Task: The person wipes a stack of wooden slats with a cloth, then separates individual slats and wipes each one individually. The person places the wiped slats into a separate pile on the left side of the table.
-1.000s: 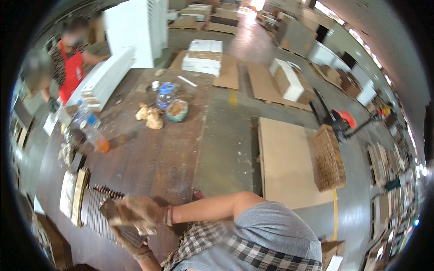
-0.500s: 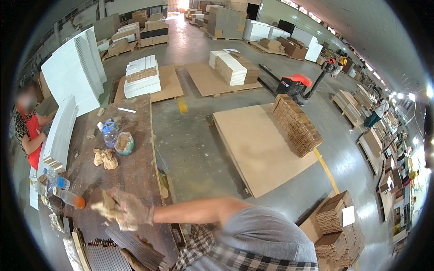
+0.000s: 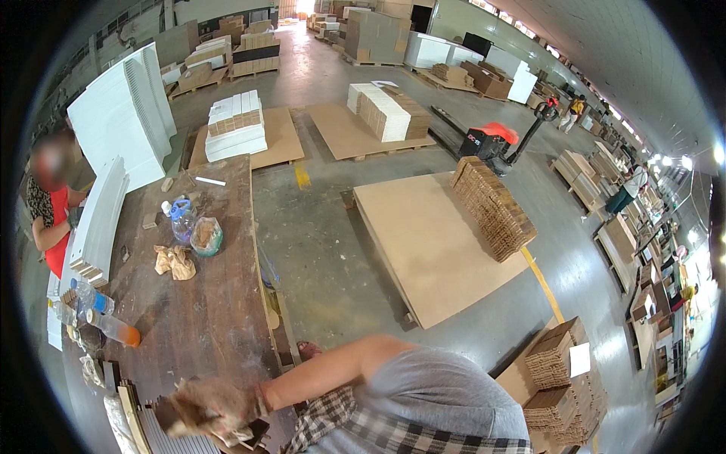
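My right hand, in a soiled work glove, is low over the near end of the brown table. Its fingers are bent and closed, smeared by motion; what they hold cannot be made out. Beneath and beside it lie long grey strips, partly covered by the glove. A pale wooden strip runs along their left side. I cannot make out my left hand; the right hand and the lower edge hide that area.
Bottles, a blue-handled jug, an open tub and crumpled paper stand or lie on the table. White panels line its left edge, beside a co-worker in a red apron. Cardboard-topped pallets and a pallet truck occupy the floor.
My right hand has moved down and toward me, from above the table onto the strips. The yellowish lump seen in it before is no longer distinct. The tilted bundle of strips is now mostly covered.
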Motion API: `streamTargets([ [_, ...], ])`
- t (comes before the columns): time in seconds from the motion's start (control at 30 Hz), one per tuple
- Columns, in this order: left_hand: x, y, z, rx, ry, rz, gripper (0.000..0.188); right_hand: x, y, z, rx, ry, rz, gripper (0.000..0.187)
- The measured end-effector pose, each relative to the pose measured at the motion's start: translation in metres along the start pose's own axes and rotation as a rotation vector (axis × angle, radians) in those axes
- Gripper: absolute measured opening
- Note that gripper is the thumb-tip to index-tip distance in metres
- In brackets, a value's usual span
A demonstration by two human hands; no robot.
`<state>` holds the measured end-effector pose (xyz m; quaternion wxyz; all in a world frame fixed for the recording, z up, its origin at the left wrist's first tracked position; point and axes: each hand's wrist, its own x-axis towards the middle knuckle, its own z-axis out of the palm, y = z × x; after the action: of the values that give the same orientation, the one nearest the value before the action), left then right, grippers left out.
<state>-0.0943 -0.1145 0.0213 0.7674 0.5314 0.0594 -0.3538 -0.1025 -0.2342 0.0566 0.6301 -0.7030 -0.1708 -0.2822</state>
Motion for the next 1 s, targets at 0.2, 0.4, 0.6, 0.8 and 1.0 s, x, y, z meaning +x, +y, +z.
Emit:
streamTargets([
  [0.2, 0.012, -0.016, -0.040, -0.300, 0.200, 0.004, 0.052, 0.016, 0.025, 0.016, -0.600, 0.149, -0.389, 0.045],
  [0.4, -0.036, 0.016, -0.022, -0.415, -0.174, 0.025, 0.072, 0.094, 0.040, -0.045, -0.512, 0.280, -0.148, 0.022],
  [0.6, -0.045, 0.018, -0.057, -0.847, -0.216, 0.178, 0.070, 0.076, 0.038, -0.019, -0.043, 0.086, 0.104, 0.052],
  [0.8, -0.060, 0.012, -0.073, -0.923, -0.067, 0.180, 0.074, 0.077, 0.026, 0.022, -0.234, -0.208, 0.015, 0.060],
  [1.0, -0.073, 0.011, -0.078, -0.907, 0.089, 0.321, 0.075, 0.078, 0.012, 0.029, -0.245, -0.591, 0.030, 0.057],
])
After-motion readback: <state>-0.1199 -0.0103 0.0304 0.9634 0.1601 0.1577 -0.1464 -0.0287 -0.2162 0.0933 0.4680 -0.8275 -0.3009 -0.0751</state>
